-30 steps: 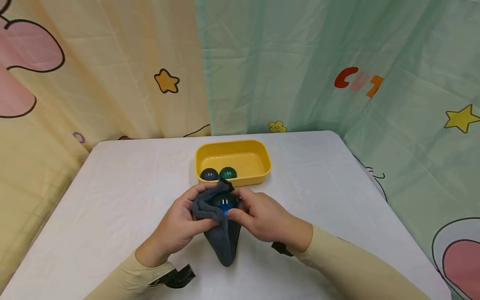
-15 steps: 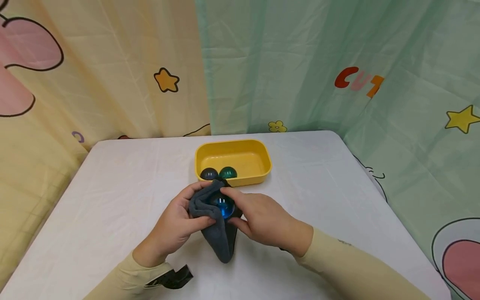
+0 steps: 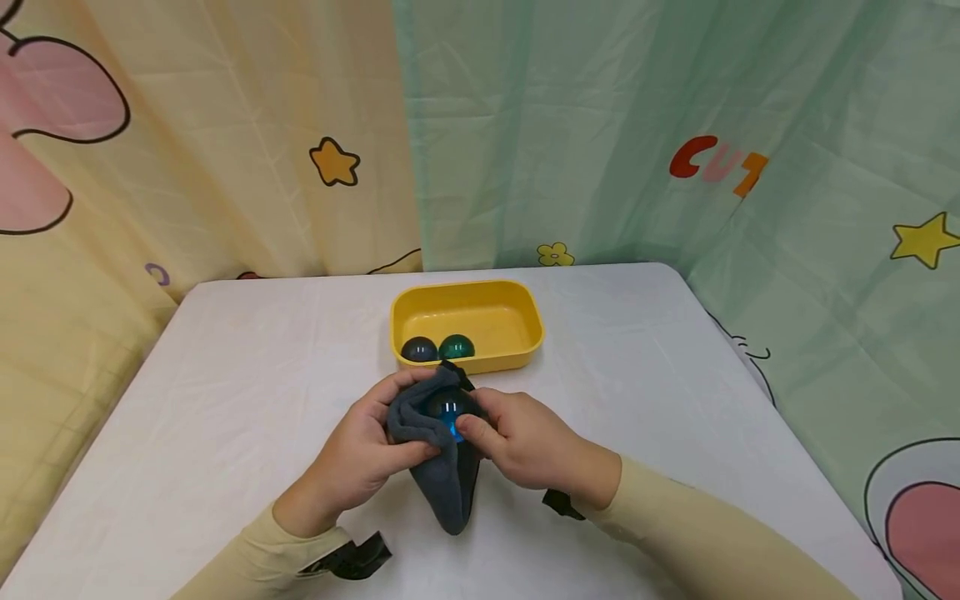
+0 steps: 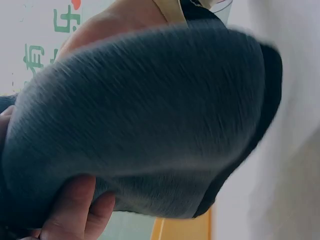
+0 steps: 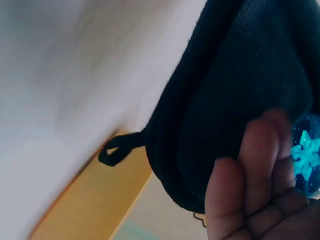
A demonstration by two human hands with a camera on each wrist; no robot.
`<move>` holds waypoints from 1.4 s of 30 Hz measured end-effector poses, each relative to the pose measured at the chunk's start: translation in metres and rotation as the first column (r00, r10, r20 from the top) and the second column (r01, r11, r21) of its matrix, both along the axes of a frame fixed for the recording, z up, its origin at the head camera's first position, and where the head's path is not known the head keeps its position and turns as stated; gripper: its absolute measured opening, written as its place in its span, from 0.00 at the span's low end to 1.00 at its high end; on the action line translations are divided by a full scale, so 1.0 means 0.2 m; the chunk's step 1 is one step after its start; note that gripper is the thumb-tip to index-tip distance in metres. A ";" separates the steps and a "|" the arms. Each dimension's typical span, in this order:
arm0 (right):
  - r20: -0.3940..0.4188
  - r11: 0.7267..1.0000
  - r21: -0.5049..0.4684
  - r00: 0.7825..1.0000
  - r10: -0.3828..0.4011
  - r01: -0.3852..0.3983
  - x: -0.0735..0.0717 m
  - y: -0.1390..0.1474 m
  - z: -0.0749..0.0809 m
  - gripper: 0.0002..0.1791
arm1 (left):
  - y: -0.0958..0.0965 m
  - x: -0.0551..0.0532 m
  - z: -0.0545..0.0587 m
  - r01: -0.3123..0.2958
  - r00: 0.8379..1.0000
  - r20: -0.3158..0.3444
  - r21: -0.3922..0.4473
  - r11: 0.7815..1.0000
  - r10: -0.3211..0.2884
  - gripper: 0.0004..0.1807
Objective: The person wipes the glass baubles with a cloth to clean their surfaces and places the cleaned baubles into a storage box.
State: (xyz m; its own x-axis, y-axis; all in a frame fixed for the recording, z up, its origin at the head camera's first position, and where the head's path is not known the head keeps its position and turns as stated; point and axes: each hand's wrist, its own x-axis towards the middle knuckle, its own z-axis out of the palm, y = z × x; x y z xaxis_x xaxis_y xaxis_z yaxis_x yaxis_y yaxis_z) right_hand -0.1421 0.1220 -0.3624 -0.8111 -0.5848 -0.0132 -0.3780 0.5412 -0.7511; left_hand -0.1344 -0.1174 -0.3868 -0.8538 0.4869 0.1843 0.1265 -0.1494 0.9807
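Note:
In the head view my left hand [image 3: 352,454] grips a bunched dark grey-blue cloth [image 3: 446,487], thumb in front and fingers behind. Cradled in its folds sits a glossy blue ball [image 3: 448,406]. My right hand [image 3: 536,442] holds the ball from the right, its thumb across the lower front. The right wrist view shows the right fingers [image 5: 257,165] against the cloth, which has a small hanging loop [image 5: 117,150]. Beside them the ball [image 5: 306,155] shows a light snowflake-like pattern. In the left wrist view, the cloth [image 4: 135,110] covers most of the left hand.
Just beyond the hands stands a yellow tray [image 3: 495,362] on a white-covered table [image 3: 622,350]. A dark ball [image 3: 419,349] and a green ball [image 3: 456,347] lie side by side in its near left part. Printed curtains surround the table's back and sides.
My right hand moved over the ball's upper right side, then drew back with its thumb on the front again. The cloth and ball shifted slightly left, then back right. The tray stayed put.

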 end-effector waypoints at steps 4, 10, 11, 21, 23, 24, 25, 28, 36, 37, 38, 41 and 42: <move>-0.121 0.994 0.107 0.992 0.025 -0.012 0.02 0.00 0.00 0.31 | 0.00 0.00 0.00 -0.029 1.000 -0.012 -0.022 0.999 0.029 0.40; -0.429 0.967 0.253 0.892 0.140 -0.030 0.04 0.00 0.02 0.40 | -0.02 0.01 0.01 -0.057 0.998 0.013 -0.008 0.998 0.057 0.39; -0.484 0.964 0.264 0.862 0.151 -0.020 0.04 0.01 0.02 0.38 | -0.02 0.00 0.01 -0.051 0.999 0.018 -0.003 0.999 0.051 0.38; -0.223 0.991 0.133 0.974 0.049 -0.019 0.01 0.01 0.02 0.33 | 0.00 0.00 0.00 0.012 1.000 0.011 0.021 1.000 -0.013 0.37; -0.073 0.998 0.060 0.997 0.008 -0.004 0.01 0.01 0.01 0.27 | 0.01 0.00 0.00 0.015 1.000 0.018 0.021 1.000 -0.015 0.37; -0.030 0.999 0.034 1.000 -0.005 0.006 0.00 0.01 0.00 0.25 | 0.01 0.01 -0.01 0.013 1.000 0.019 0.020 1.000 -0.013 0.37; -0.006 1.000 0.017 1.000 -0.014 0.014 0.00 0.01 -0.01 0.23 | 0.01 0.01 -0.01 0.010 1.000 0.021 0.019 1.000 -0.010 0.37; -0.014 1.000 0.009 1.000 -0.028 0.028 0.01 0.00 -0.02 0.23 | 0.01 0.01 -0.02 -0.001 1.000 0.029 0.018 1.000 0.000 0.37; -0.321 0.986 0.152 0.939 0.120 -0.074 0.02 0.01 0.01 0.41 | -0.02 0.01 0.00 -0.032 0.999 0.029 0.041 0.999 0.030 0.37; -0.385 0.980 0.187 0.913 0.133 -0.063 0.02 0.01 0.01 0.40 | -0.02 0.01 0.00 -0.025 0.999 0.026 0.044 0.999 0.024 0.37; -0.439 0.975 0.215 0.887 0.140 -0.048 0.02 0.02 0.01 0.39 | -0.02 0.01 0.00 -0.016 1.000 0.023 0.045 0.999 0.015 0.37; -0.488 0.971 0.240 0.863 0.130 -0.010 0.01 0.02 0.01 0.36 | -0.01 0.01 0.00 0.010 1.000 0.010 0.037 0.999 -0.010 0.36; -0.443 0.976 0.219 0.889 0.115 -0.017 0.01 0.03 0.01 0.35 | -0.01 0.01 0.00 0.014 1.000 0.006 0.033 0.999 -0.014 0.36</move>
